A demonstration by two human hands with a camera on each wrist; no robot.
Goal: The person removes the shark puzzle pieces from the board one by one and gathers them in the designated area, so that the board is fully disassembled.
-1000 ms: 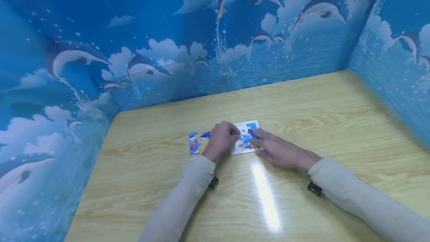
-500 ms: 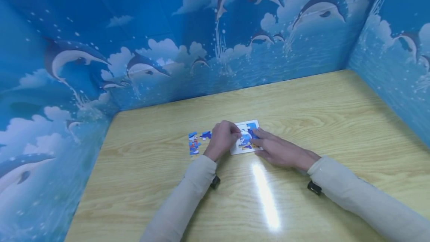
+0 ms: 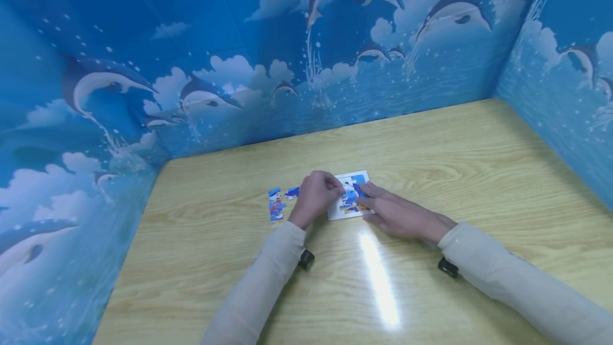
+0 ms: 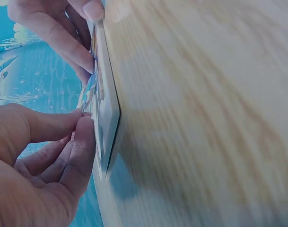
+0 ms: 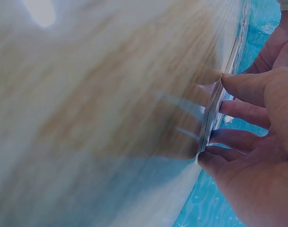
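Note:
A small jigsaw puzzle board (image 3: 337, 216) with a white border lies on the table. Blue, white and orange pieces (image 3: 350, 196) fill part of its right side; bare white tray shows at left. My left hand (image 3: 316, 196) is over the board's left side. Thumb and index fingertip pinch a small puzzle piece (image 4: 87, 114), mostly hidden by the fingers, right at the board's surface. My right hand (image 3: 399, 214) holds the board's right side, with fingers (image 5: 238, 109) over the laid pieces and edge, and the thumb (image 4: 92, 10) at the near edge.
Loose puzzle pieces (image 3: 276, 205) in blue, red and white lie left of the board, partly behind the left hand. The wood-grain table (image 3: 206, 270) meets a blue dolphin-print backdrop (image 3: 230, 89) at the back and sides. A bright reflection crosses the near tabletop.
The left hand shifts only very slightly over the board, still pinching the piece. The right hand and the board stay in place.

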